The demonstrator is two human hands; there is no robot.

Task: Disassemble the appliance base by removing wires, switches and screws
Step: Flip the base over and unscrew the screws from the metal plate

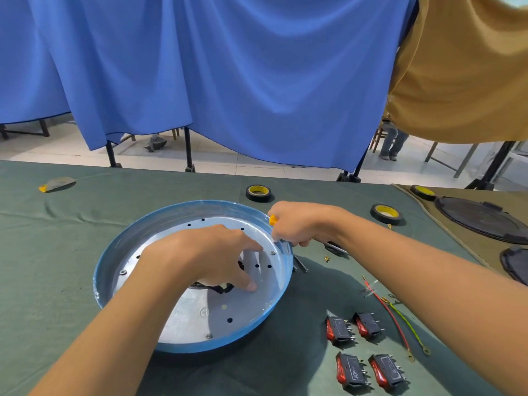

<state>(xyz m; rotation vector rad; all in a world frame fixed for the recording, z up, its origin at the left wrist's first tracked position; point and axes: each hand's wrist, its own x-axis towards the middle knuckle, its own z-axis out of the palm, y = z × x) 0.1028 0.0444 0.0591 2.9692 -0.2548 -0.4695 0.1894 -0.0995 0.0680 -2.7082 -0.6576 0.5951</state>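
Covering the table (57, 238): wrinkled, matte green cloth. Sitting at its middle, the base (185, 210), a round shallow pan with a glossy blue wall and a dull silver floor dotted with small holes. Bracing it from inside, the left hand (205, 252), fingers spread and relaxed, tips pressing the metal floor, gripping nothing. Clenching round the screwdriver (273, 220) at the far right rim, the right hand (300, 224), with only the yellow handle end and a little shaft showing.

Judging by this, working through the screw step, the tip seemingly aiming at the screw (273, 253) by the right wall. Lying out of the base at near right, four switches (338, 330), boxy black bodies with shiny red rockers. Trailing just right of them, thin red and green wires (391, 315). Sitting in the floor, at least three more small round heads.

Next, probably calling for seating the tip squarely and turning while holding the pan against spinning.
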